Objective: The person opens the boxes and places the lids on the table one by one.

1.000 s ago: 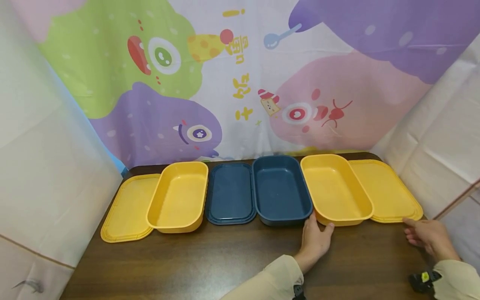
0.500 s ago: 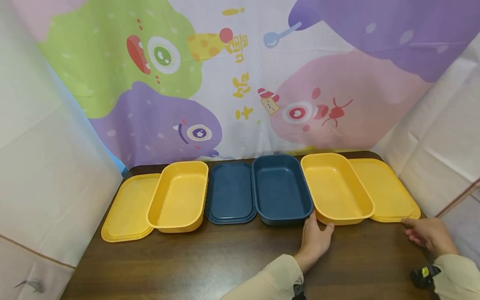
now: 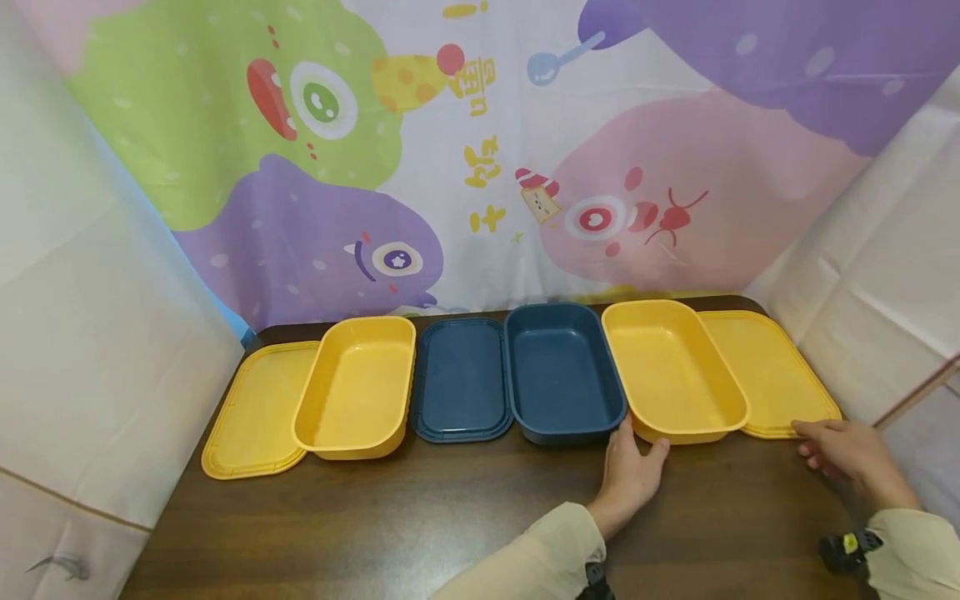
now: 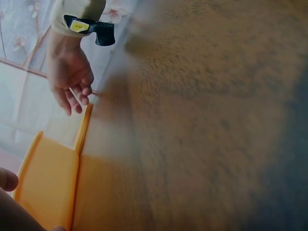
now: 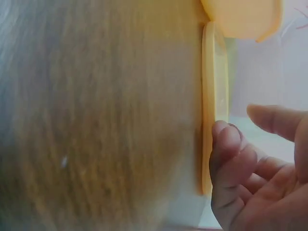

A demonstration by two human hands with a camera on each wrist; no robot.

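In the head view, my left hand (image 3: 628, 471) touches the near corner of the right yellow box (image 3: 675, 375), one finger beside the blue box (image 3: 564, 375) and the thumb at the yellow wall. Its fingers look extended rather than gripping. My right hand (image 3: 851, 458) is at the near edge of the right yellow lid (image 3: 772, 375), index finger towards the rim. The right wrist view shows the fingers (image 5: 233, 154) loosely bent against or close to the lid's edge (image 5: 208, 106), the thumb apart. Whether they touch it is hard to tell.
Further left in the row lie a blue lid (image 3: 461, 379), another yellow box (image 3: 360, 387) and another yellow lid (image 3: 262, 408). They lie along the back of the brown table (image 3: 375, 525). A cartoon-printed curtain (image 3: 480, 267) hangs behind, with pale cloth at both sides.
The right yellow lid has shifted slightly left, and my right hand has moved a little left with it. My left hand stays at the yellow box. The head view has tilted slightly.
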